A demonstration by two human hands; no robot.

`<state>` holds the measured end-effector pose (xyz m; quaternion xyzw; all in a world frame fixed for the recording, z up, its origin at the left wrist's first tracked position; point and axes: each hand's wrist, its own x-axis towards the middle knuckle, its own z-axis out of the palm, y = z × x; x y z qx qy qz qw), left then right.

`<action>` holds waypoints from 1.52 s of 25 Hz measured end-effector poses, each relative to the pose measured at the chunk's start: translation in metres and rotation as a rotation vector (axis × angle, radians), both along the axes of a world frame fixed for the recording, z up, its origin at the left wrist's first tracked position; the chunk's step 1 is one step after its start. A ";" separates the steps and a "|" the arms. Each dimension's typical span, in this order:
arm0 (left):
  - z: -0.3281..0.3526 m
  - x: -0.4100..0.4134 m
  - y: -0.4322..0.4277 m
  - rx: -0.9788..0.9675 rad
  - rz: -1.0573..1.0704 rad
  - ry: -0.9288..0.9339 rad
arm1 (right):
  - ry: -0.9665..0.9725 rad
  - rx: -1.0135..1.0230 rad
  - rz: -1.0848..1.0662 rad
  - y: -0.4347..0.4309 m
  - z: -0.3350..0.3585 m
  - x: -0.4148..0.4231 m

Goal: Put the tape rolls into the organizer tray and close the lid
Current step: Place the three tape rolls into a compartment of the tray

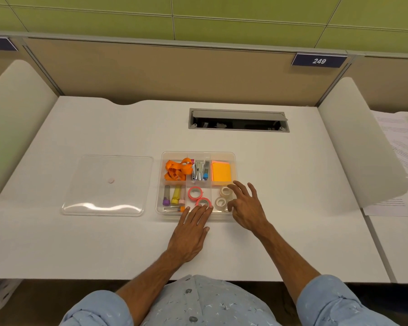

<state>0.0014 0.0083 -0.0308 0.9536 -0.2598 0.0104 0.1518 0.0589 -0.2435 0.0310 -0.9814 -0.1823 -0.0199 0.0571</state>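
A clear organizer tray (233,161) stands mid-table. Two pink tape rolls (195,192) (203,202) lie in its front middle compartment, and two white tape rolls (225,191) (220,202) lie in the front right one. My left hand (191,228) lies flat at the tray's front edge, fingertips touching the nearer pink roll. My right hand (246,203) hovers over the front right compartment with fingers spread, holding nothing. The clear lid (108,184) lies flat on the table to the left of the tray.
Other tray compartments hold an orange lanyard (176,170), a stapler (199,170), orange sticky notes (221,171) and several coloured tubes (174,196). An open cable hatch (238,121) sits behind the tray. White side dividers flank the desk; papers (403,147) lie far right.
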 end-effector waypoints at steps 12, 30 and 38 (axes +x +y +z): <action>0.003 0.001 0.002 0.033 -0.027 0.011 | 0.038 0.055 -0.226 0.012 0.002 0.010; 0.002 0.001 0.002 0.039 -0.028 0.030 | 0.092 -0.022 -0.258 0.019 -0.009 0.026; 0.001 0.001 0.000 0.062 -0.018 0.029 | 0.207 0.003 0.094 0.018 0.003 0.031</action>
